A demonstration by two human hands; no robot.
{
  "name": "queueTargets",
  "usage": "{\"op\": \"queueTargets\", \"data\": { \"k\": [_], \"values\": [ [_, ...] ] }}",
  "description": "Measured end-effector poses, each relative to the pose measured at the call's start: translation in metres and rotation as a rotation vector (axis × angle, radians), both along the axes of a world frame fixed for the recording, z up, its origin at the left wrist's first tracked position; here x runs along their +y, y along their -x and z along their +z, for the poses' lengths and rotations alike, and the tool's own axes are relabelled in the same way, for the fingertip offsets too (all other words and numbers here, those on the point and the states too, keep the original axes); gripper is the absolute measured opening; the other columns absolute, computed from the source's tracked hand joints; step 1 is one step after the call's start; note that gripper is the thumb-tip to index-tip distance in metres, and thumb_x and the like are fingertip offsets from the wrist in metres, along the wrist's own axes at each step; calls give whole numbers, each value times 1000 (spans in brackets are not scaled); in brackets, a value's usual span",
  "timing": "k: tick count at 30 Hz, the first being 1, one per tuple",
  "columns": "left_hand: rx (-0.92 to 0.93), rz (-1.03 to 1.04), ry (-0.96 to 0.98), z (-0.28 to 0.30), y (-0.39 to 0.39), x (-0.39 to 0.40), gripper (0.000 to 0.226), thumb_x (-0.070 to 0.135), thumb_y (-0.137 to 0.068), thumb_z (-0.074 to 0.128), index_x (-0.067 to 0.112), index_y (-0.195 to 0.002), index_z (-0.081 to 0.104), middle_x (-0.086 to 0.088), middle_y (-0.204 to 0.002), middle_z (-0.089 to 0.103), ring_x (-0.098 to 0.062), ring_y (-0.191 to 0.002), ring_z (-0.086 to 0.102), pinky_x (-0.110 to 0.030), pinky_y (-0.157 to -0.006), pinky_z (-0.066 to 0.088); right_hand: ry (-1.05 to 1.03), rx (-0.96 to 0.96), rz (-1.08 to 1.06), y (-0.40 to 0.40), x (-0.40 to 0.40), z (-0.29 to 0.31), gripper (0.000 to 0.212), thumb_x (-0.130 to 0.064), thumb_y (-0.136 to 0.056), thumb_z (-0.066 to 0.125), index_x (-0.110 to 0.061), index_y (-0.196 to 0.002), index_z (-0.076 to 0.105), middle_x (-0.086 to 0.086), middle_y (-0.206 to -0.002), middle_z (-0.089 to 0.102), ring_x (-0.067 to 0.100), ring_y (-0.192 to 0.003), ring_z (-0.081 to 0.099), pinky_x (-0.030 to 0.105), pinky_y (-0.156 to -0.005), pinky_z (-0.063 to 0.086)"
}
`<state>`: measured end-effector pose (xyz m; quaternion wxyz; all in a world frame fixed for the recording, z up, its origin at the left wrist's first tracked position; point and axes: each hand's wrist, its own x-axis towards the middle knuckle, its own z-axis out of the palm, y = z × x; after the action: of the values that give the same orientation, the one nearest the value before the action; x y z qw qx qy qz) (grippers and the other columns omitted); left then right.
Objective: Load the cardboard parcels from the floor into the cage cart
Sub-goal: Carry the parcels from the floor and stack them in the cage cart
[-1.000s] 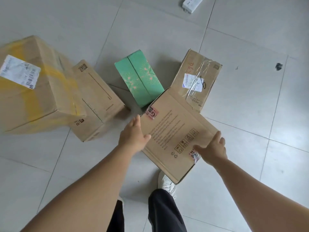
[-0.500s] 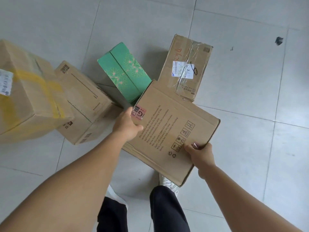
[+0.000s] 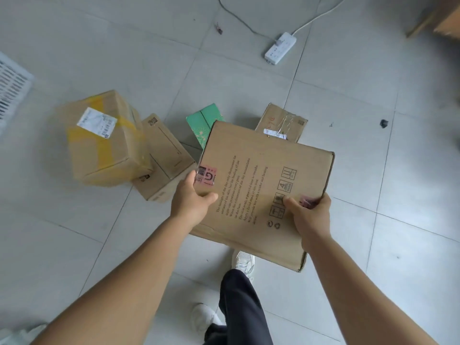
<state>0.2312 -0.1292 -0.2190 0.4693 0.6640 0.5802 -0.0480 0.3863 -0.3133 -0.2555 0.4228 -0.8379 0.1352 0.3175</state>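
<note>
Head view: left hand (image 3: 190,202) and right hand (image 3: 311,216) grip printed parcel (image 3: 261,185).

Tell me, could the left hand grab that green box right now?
Probably not as things stand. The left hand grips the flat printed carton, which is lifted and covers much of the green box on the floor behind it. The carton would have to go first.

Floor ahead is blocked by a row of four parcels: taped box (image 3: 104,138) touching plain box (image 3: 164,158), then green box (image 3: 202,123) and labelled box (image 3: 281,123), both partly hidden behind the held carton (image 3: 261,192). Only narrow gaps are seen between them. Bare tile is seen to the right of the row. Far side is obstructed by a power strip (image 3: 280,48) and cable (image 3: 239,21). A vent (image 3: 12,80) lies far left.
</note>
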Motion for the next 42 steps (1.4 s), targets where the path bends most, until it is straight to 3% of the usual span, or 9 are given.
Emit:
{"op": "queueTargets", "data": {
  "k": [7, 11, 16, 23, 28, 32, 36, 39, 42],
  "values": [
    [-146, 132, -178, 117, 63, 9, 83, 27, -86, 68, 25, -153, 20, 0, -155, 30, -21, -140, 33, -35, -108, 33, -184, -175, 121, 35, 39, 109, 86, -60, -43, 75, -36, -119, 43, 0, -115, 59, 29, -110, 58, 51, -96, 50],
    [-221, 216, -281, 182, 110, 13, 84, 29, -86, 68, 28, -153, 19, 3, -151, 39, -20, -134, 42, -35, -103, 40, -313, -247, 202, 64, 64, 171, 74, -60, -42, 76, -37, -106, 46, -2, -110, 62, 26, -105, 62, 50, -92, 52],
    [-288, 308, -447, 257, 168, 14, 83, 26, -87, 68, 22, -154, 19, 0, -150, 35, -20, -134, 40, -33, -103, 37, -453, -303, 302, 105, 96, 247, 78, -50, -53, 83, -30, -119, 47, 0, -115, 60, 23, -104, 61, 47, -91, 53],
    [-327, 497, -660, 339, 259, 19, 78, 32, -85, 68, 31, -150, 25, 4, -144, 41, -20, -130, 45, -44, -103, 45, -688, -319, 502, 173, 155, 337, 71, -56, -41, 78, -48, -104, 46, -1, -112, 62, 25, -97, 66, 49, -83, 57],
    [-327, 671, -801, 389, 321, 9, 81, 31, -87, 68, 31, -152, 21, 12, -143, 40, -11, -128, 43, -39, -108, 39, -843, -291, 683, 228, 196, 389, 83, -57, -41, 80, -49, -115, 43, -5, -114, 63, 23, -100, 66, 49, -84, 56],
    [-254, 819, -928, 424, 374, -10, 68, 36, -81, 70, 29, -141, 39, 7, -128, 50, -14, -118, 52, -43, -102, 46, -989, -212, 835, 284, 220, 428, 83, -55, -42, 81, -50, -115, 43, -5, -117, 61, 22, -101, 66, 48, -83, 57],
    [-207, 972, -1003, 450, 424, -42, 82, 55, -66, 64, 32, -141, 38, 8, -129, 53, -13, -118, 54, -45, -102, 46, -1105, -140, 1010, 344, 231, 456, 80, -51, -43, 82, -51, -115, 46, -4, -118, 60, 19, -103, 65, 47, -85, 57],
    [-150, 1107, -1060, 463, 457, -75, 71, 38, -78, 67, 29, -142, 37, 5, -130, 50, -16, -119, 50, -46, -102, 44, -1133, -128, 1151, 392, 231, 472, 62, -47, -49, 83, -55, -100, 47, -6, -111, 63, 18, -98, 66, 47, -85, 57],
    [-69, 1249, -1157, 470, 484, -116, 60, 26, -83, 67, 29, -138, 42, 3, -123, 50, -15, -111, 51, -38, -95, 45, -1188, -103, 1302, 443, 221, 486, 75, -50, -51, 82, -45, -116, 44, -9, -113, 64, 19, -102, 66, 49, -89, 55]
  ]
}}
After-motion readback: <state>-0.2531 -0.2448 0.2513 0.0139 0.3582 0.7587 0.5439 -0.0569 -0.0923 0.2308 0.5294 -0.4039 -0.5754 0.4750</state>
